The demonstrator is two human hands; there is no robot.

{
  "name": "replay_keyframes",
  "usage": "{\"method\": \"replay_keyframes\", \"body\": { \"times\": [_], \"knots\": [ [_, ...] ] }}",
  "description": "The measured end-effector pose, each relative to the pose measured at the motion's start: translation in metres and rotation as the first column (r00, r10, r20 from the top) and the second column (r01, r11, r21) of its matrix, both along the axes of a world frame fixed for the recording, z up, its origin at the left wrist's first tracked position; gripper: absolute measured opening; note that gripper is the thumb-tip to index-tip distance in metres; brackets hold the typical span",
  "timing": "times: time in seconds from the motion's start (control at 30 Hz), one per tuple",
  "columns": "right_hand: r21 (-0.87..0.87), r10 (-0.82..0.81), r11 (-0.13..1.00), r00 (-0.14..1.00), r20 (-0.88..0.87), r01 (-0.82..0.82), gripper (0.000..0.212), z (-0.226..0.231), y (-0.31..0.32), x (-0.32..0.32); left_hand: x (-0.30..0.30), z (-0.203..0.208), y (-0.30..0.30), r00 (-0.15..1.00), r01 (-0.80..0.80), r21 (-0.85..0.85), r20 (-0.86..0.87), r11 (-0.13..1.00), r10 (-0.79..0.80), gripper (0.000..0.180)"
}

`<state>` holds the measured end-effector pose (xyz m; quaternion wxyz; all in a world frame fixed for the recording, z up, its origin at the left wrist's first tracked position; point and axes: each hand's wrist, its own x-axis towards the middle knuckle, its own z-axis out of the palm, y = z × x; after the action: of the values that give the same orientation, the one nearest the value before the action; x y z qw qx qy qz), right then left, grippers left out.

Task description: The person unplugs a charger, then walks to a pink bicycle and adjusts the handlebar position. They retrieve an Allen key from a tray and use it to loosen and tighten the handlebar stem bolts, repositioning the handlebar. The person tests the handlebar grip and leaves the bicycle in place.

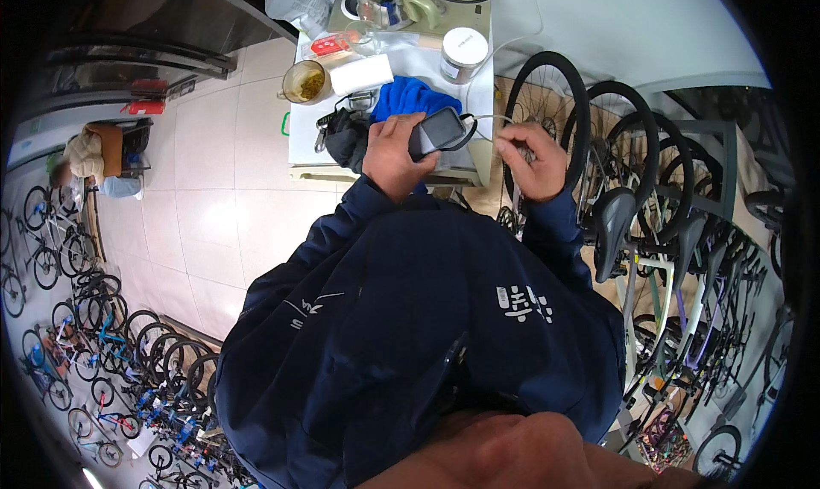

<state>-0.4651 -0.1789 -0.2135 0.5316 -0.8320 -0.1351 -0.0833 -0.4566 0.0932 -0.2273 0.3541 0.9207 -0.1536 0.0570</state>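
Observation:
My left hand [395, 154] is wrapped round a small boxy device [442, 128] with a dark, screen-like face and grey sides, held above the front of the white table [307, 152]. A black loop hangs at the device's right end, where a white plug [467, 121] sits against it. From there a thin white cable [489, 117] runs right toward my right hand [535, 159]. That hand is closed in a pinch around the cable, apart from the device. Just behind the device lies a crumpled blue cloth [412, 96], and a black bundle [348, 139] lies left of my left hand.
On the table stand a glass cup of tea [306, 82], a white lidded tub [464, 55] and a white box [361, 75]. A glass kettle [384, 4] is at the back. Bicycles with a large wheel [547, 117] crowd the right; more bicycles line the lower left.

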Motion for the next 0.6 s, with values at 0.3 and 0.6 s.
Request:
{"method": "replay_keyframes", "body": {
  "times": [0.3,0.6],
  "knots": [
    [0.713,0.322,0.691,0.833,-0.449,0.117,0.044,-0.093,0.060,-0.021,0.007,-0.019,-0.009,1.000,0.014,-0.066,-0.013,0.998,-0.015,0.065],
    [0.757,0.300,0.539,0.756,-0.581,0.369,0.047,-0.109,0.055,-0.002,0.000,-0.034,-0.021,0.999,0.050,-0.260,0.003,0.964,-0.051,0.061]
  ]
}}
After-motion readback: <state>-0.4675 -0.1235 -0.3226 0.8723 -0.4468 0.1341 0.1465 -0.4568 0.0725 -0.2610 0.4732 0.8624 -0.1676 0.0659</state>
